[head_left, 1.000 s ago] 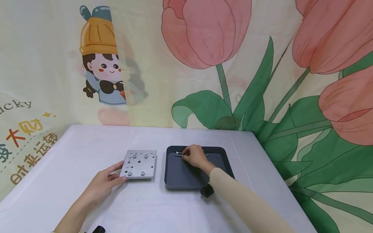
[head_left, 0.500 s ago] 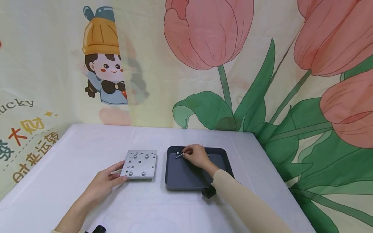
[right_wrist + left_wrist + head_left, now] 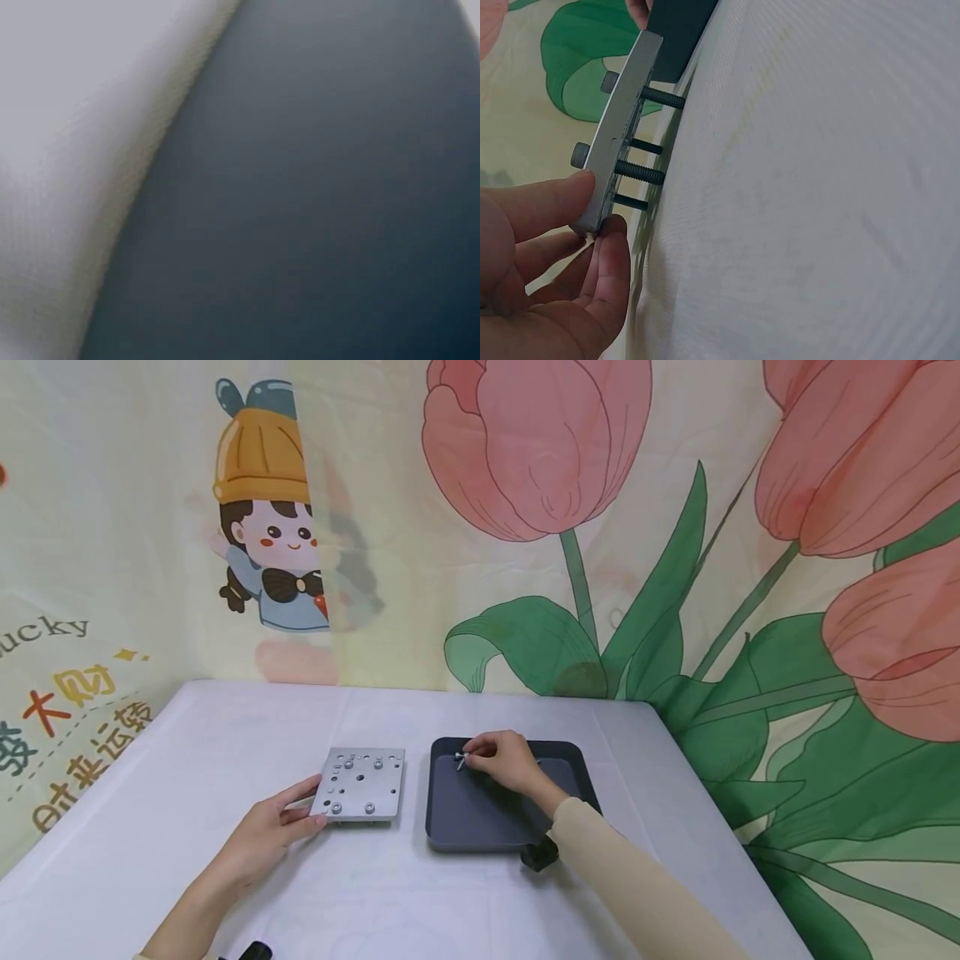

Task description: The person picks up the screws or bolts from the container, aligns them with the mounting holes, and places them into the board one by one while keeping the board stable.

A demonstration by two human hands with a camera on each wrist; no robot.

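Black wrist device (image 3: 257,951), left side, partly cut off by the lower edge of the head view.

Cream sleeve (image 3: 637,868), long, over the person's right arm; second black wrist device (image 3: 540,855) beneath its cuff, by the tray's near right corner.

Left hand (image 3: 262,839), clamped on the left edge of the metal plate: thumb against the upper face, fingertips beneath.

Metal plate (image 3: 356,793), silver, roughly square, drilled with several holes; lies left of the tray and apart from it, upper face turned up. Fitted with four socket-head bolts (image 3: 370,808), two along the near edge, two toward the far. Threaded shafts (image 3: 640,172), four visible in the left wrist view, thick and thin, project from the underside; whether their ends touch the cloth cannot be told.

Tray (image 3: 487,818), dark grey, shallow, rounded corners, raised rim.

Right hand (image 3: 504,762), over the tray's far half, thumb and fingers together in a pinch on a small screw (image 3: 461,764), silver, near the far left corner; exact count of pieces there too small to tell.

Tablecloth (image 3: 450,902), white, lightly creased, under all.

Backdrop (image 3: 405,543), pale yellow fabric behind the table, printed with pink tulips (image 3: 536,443) and a cartoon figure (image 3: 281,560) in an orange hat.
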